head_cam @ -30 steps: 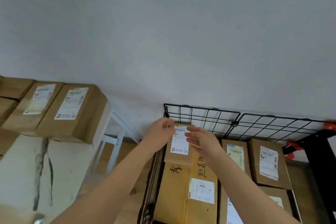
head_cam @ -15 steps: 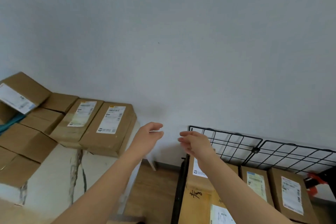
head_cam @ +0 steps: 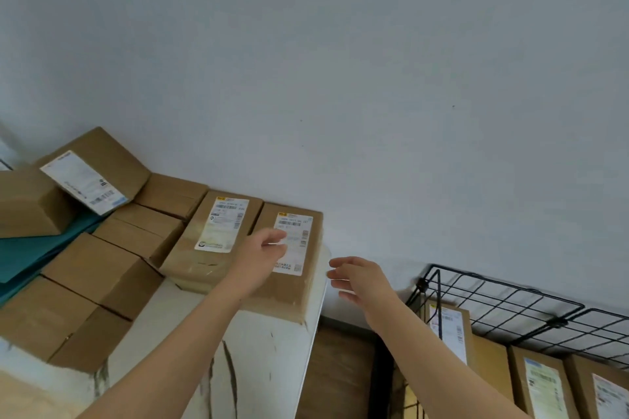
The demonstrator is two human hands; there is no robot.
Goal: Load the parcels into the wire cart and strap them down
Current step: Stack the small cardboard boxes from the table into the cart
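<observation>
Several brown cardboard parcels lie on a white table (head_cam: 258,360) at the left. The nearest one, a labelled parcel (head_cam: 292,286), sits at the table's right edge. My left hand (head_cam: 262,253) hovers over its white label with relaxed fingers and holds nothing. My right hand (head_cam: 357,277) is open in the air just right of that parcel, not touching it. The black wire cart (head_cam: 503,303) stands at the lower right with several labelled parcels (head_cam: 449,333) upright inside.
A second labelled parcel (head_cam: 218,235) lies beside the nearest one. More boxes (head_cam: 98,265) are stacked further left over a teal sheet (head_cam: 30,255). A grey wall fills the top. Wooden floor (head_cam: 340,371) shows between table and cart.
Both hands let go of the parcel placed in the cart and swung left. The view turned left with them, and the hands now reach the parcel at the table's edge.
</observation>
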